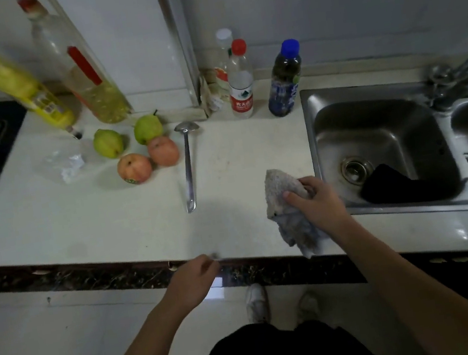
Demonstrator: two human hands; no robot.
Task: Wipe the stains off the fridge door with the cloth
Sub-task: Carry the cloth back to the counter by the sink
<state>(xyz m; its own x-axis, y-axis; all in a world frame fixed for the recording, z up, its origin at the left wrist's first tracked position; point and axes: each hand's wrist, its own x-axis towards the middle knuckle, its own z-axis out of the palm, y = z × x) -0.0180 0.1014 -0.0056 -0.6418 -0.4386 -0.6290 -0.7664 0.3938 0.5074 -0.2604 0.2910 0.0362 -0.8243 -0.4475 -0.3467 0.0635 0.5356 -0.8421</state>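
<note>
The right hand (318, 198) grips the grey cloth (278, 186) on the countertop (97, 228) beside the sink (310, 123), tail trailing toward the person; the blurred left hand's (193, 280) grip is unclear, and no fridge door is visible.

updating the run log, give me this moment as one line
right hand: grips crumpled grey cloth over white countertop, beside steel sink | left hand: at counter edge, grip unclear | fridge door: not in view

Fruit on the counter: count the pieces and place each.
4, all left of the ladle: left pear and right pear nearer the wall, rear apple by the right pear, front apple beside it. None seems hidden.
</note>
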